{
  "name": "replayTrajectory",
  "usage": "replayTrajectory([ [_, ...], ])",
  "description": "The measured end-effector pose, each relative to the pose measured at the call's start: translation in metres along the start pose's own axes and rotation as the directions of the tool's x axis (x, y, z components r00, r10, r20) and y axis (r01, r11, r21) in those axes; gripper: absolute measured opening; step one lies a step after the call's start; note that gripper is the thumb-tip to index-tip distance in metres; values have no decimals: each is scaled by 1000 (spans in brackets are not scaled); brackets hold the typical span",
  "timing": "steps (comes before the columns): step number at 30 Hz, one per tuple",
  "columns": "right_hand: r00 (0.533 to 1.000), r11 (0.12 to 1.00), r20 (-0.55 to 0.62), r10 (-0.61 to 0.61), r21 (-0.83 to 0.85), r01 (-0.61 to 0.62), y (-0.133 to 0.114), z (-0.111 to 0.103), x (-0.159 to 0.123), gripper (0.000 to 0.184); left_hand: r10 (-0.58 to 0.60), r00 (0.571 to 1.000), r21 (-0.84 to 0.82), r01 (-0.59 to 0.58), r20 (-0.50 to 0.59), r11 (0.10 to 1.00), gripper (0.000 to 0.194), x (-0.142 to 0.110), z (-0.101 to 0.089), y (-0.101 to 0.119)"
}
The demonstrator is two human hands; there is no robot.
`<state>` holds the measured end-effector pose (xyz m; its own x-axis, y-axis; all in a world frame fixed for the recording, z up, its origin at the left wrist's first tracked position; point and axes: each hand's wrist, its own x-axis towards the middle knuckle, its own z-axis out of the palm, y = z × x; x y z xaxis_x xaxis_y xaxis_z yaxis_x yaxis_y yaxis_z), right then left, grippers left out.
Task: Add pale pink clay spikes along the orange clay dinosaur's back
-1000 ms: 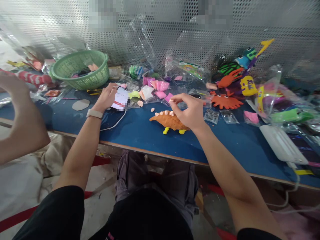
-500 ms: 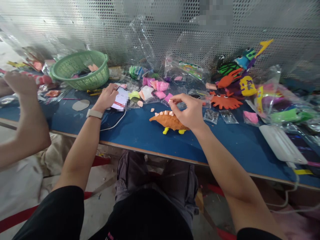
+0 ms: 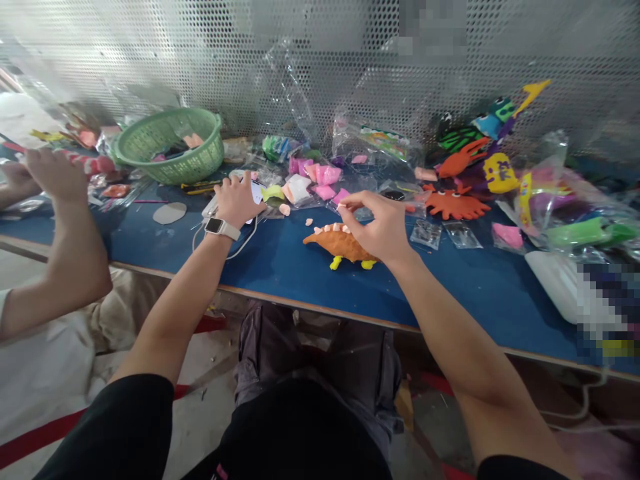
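My left hand (image 3: pixel 235 202), with a pale-strapped watch on its wrist, spreads its fingers over a phone (image 3: pixel 257 193) and covers most of it. Thumb and forefinger of my right hand (image 3: pixel 373 223) pinch a small pale pink piece of clay (image 3: pixel 341 207), held just above an orange clay animal (image 3: pixel 337 245). That figure has a row of pale pink spikes along its back and yellow feet. Its right end is hidden behind my right hand. Two loose pale pink clay bits, a small one (image 3: pixel 309 221) and a bigger one (image 3: pixel 285 209), lie left of the animal.
A green basket (image 3: pixel 173 157) stands at the back left, near another person's hands (image 3: pixel 55 173). Pink clay packets (image 3: pixel 325 175) lie along the back. An orange clay crab (image 3: pixel 457 202) and plastic bags (image 3: pixel 560 193) are on the right. A white cable (image 3: pixel 245 247) loops near my left hand.
My left hand has shifted right across the phone, its fingers now spread and covering more of the screen. My right hand keeps its pinch above the orange animal. The view has shifted slightly.
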<state>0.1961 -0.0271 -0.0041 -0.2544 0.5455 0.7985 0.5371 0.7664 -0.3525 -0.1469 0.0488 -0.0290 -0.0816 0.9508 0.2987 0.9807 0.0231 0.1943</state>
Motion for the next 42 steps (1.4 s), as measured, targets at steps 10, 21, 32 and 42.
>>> replayTrajectory([
  [10, 1000, 1000, -2, 7, 3, -7, 0, -1, 1, 12, -18, 1000, 9, 18, -17, 1000, 89, -2, 0, 14],
  [21, 994, 983, -29, 110, 148, -104, 11, -7, 5, 15, 311, 906, -196, -374, -287, 907, 49, -17, -34, 65],
  [32, 920, 816, -74, 386, 492, -303, 31, -9, 11, 46, 569, 650, -593, -739, -504, 320, 18, -19, -37, 163],
  [42, 938, 814, -24, 346, 504, -288, 19, -7, 9, 44, 485, 622, -507, -782, -615, 362, 30, -27, -7, 156],
])
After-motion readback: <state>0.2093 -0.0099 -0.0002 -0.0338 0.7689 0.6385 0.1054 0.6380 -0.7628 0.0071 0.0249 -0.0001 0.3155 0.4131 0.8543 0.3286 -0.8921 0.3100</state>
